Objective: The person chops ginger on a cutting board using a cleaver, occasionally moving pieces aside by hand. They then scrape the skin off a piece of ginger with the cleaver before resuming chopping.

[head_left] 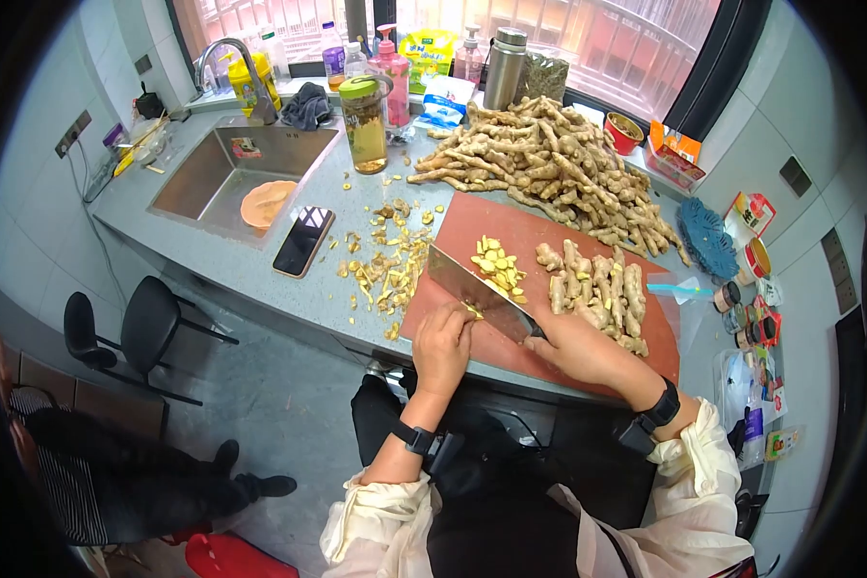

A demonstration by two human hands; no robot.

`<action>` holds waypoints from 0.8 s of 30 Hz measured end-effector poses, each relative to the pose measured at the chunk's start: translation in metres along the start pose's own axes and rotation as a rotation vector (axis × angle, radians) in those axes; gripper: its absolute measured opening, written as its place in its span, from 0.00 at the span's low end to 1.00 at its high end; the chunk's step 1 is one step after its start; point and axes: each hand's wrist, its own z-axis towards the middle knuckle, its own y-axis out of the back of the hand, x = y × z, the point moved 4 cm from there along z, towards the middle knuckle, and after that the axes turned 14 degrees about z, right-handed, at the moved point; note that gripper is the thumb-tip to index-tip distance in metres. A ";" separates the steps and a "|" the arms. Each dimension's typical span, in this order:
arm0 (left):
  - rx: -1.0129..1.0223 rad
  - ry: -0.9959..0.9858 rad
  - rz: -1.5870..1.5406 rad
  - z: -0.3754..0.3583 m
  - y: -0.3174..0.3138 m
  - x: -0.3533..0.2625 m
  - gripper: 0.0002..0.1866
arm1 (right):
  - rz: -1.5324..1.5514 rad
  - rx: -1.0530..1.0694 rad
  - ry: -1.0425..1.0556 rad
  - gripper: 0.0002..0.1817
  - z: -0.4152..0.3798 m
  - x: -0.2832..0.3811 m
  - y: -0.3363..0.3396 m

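Forearms [392, 463] come up to the counter [217, 252] from two sides as I watch, the left one steep, the right one slanting inward, sleeves [380, 511] bunched high. I have the right grip [573, 345] wrapped round the handle of a cleaver [480, 293], whose blade stands on edge and runs away from it, up and to the left. The left grip [441, 342] is bent, its fingertips bunched on the near side of the blade beside a small yellow bit [473, 310]; I can't tell whether it is pinning anything.

Just past the blade from both grips, ginger slices [498, 265] lie in a loose pile on the red-brown board [462, 222], pale yellow and moist-looking. Knobbly, pale roots [602, 292] sit close beyond the right grip, patchy with tan. Farther beyond rises a heap [559, 159] of brown-skinned ginger. Scraps [392, 258] litter the counter, up and left of the left grip.
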 end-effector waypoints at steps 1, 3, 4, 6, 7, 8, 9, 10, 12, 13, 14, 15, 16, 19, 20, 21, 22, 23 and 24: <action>0.000 0.000 -0.002 0.001 -0.001 0.000 0.06 | -0.001 -0.001 -0.002 0.20 0.002 0.002 0.000; -0.008 -0.005 0.006 0.000 -0.001 0.000 0.06 | 0.014 -0.046 0.061 0.20 0.008 0.014 -0.004; -0.006 -0.004 0.006 0.000 0.000 0.000 0.06 | 0.015 -0.045 0.059 0.20 0.014 0.016 -0.009; -0.010 -0.005 0.010 0.001 0.001 0.000 0.07 | 0.017 -0.070 0.071 0.19 0.030 0.014 -0.018; -0.009 -0.005 0.011 0.001 0.000 0.000 0.07 | 0.019 -0.069 0.072 0.19 0.032 0.012 -0.019; -0.020 -0.005 0.003 0.001 0.001 0.000 0.06 | 0.043 -0.073 0.072 0.19 0.033 0.010 -0.020; -0.031 -0.005 -0.006 0.000 0.001 -0.001 0.06 | 0.067 -0.077 0.072 0.19 0.033 0.008 -0.019; -0.030 -0.006 -0.007 0.000 0.001 -0.001 0.06 | 0.068 -0.078 0.071 0.19 0.030 0.006 -0.018; -0.008 -0.028 0.020 0.001 0.002 -0.003 0.06 | 0.049 -0.068 0.086 0.20 0.022 0.005 -0.015; -0.004 -0.028 0.020 0.001 0.002 -0.002 0.06 | 0.052 -0.066 0.084 0.20 0.019 0.006 -0.013; -0.002 -0.029 0.018 0.001 0.002 -0.002 0.06 | 0.063 -0.058 0.055 0.19 0.015 0.008 -0.012; -0.005 -0.030 0.014 0.002 0.002 -0.003 0.06 | 0.069 -0.051 0.027 0.18 0.014 0.008 -0.010; -0.005 -0.028 0.011 0.002 0.002 -0.003 0.06 | 0.066 -0.051 0.024 0.18 0.015 0.008 -0.009; 0.005 -0.032 0.008 0.002 0.002 -0.002 0.06 | 0.085 -0.035 0.005 0.18 0.024 0.008 -0.010; 0.006 -0.033 0.005 0.002 0.002 -0.002 0.06 | 0.115 -0.061 0.035 0.17 0.031 0.009 -0.014; 0.002 -0.034 0.004 0.003 0.001 -0.002 0.06 | 0.142 -0.087 0.070 0.17 0.039 0.009 -0.016; 0.001 -0.036 0.005 0.003 0.000 -0.002 0.06 | 0.143 -0.089 0.071 0.17 0.045 0.009 -0.018; 0.000 -0.035 -0.002 0.002 0.000 -0.002 0.06 | 0.126 -0.090 0.083 0.19 0.050 0.010 -0.020; 0.000 -0.034 -0.008 0.002 0.001 -0.001 0.06 | 0.112 -0.091 0.094 0.20 0.052 0.010 -0.022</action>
